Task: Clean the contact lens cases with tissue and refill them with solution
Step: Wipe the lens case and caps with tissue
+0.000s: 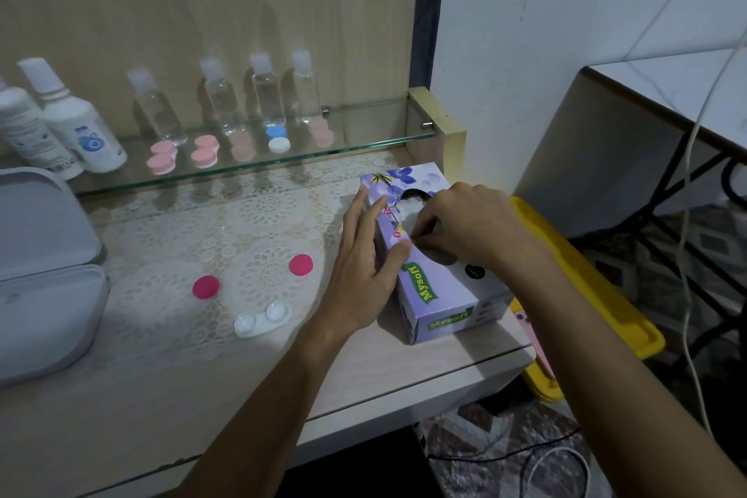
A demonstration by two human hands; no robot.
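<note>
while the opened lens case [262, 319] lies uncapped on the lace mat, the head view shows both hands at the tissue box [428, 255], taken here as the landmark.

the left hand [366, 259] lies against the box's left side, fingers straight and spread, thumb pressed on its top edge; it steadies the box and grips nothing. the right hand [465, 226] is over the top slot, fingers curled down into the opening. they appear to pinch tissue [412, 206], though the fingertips are partly hidden.

left of the box, well apart, lie two dark pink caps [301, 264], and the white case sits nearer the viewer than they do. behind and left of the box, a glass shelf [364, 146] carries spare cases [204, 152], clear bottles [266, 97] and white solution bottles [81, 129].

judgement: the step in hand is drawing a tissue; wiping and refilling remain undone.

risks: the box stands near the table's right edge, so a hard pull with a slack left hand could drag it off. a thin pinch may tear the sheet or bring several. a withdrawing forearm could sweep the loose caps or case.
</note>
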